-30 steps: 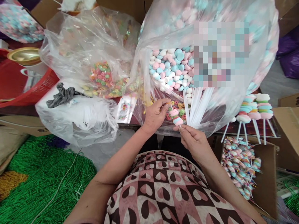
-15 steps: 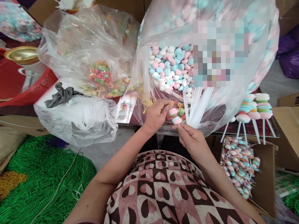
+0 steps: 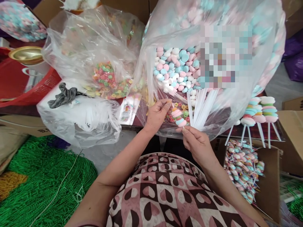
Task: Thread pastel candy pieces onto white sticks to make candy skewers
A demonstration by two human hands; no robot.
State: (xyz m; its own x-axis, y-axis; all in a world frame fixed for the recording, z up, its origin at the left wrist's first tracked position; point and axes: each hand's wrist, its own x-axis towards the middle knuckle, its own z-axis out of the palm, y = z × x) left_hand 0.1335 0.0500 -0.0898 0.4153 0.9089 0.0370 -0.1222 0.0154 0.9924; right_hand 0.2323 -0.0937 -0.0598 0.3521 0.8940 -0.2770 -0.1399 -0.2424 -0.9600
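Observation:
In my right hand [image 3: 196, 138] I pinch the lower end of a candy skewer [image 3: 178, 118], just under its lowest marshmallow. Pink, blue and white marshmallows are stacked on it with a green gummy ring between, and an orange ring shows near the top. My left hand [image 3: 156, 115] is closed, thumb and forefinger pinched beside the skewer's tip; what they hold, if anything, is too small to make out. Gummy rings [image 3: 183, 107] lie on the table just behind the skewer. White sticks [image 3: 201, 108] stand bundled right of it.
A large clear bag of marshmallows [image 3: 175, 66] lies open behind my hands. Left of it are a bag of gummy rings [image 3: 104, 75] and white plastic wrappers [image 3: 94, 115]. Finished skewers [image 3: 257, 108] stand at the right table edge, above a box of wrapped ones [image 3: 243, 170].
An orange ring now shows at the skewer's top, where pink was uppermost; a yellowish ring was at my left fingertips before. My left fingers have drawn slightly left from the tip.

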